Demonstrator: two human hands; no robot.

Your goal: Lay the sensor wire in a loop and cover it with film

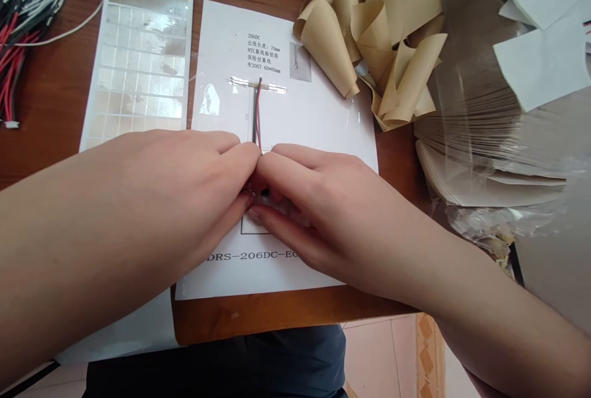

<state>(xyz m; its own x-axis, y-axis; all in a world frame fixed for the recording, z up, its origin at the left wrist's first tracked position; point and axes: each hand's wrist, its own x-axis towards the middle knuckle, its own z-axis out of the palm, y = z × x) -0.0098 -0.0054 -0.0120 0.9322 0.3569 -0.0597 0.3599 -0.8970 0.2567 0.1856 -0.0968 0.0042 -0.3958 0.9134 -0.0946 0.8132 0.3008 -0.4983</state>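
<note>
My left hand (184, 182) and my right hand (314, 201) meet fingertip to fingertip over a white printed sheet (318, 114). Both are pinched closed on the near end of a thin red and black wire pair (257, 114). The wires run away from me up the sheet. A strip of clear tape (244, 83) holds their far end down. What lies under my fingertips is hidden.
A sheet of shiny square foil stickers (143, 47) lies to the left. Red, black and white wire bundles (23, 10) sit at the far left. Curled tan backing papers (369, 34) pile at the back. Stacked sheets in a plastic bag (480, 133) stand on the right.
</note>
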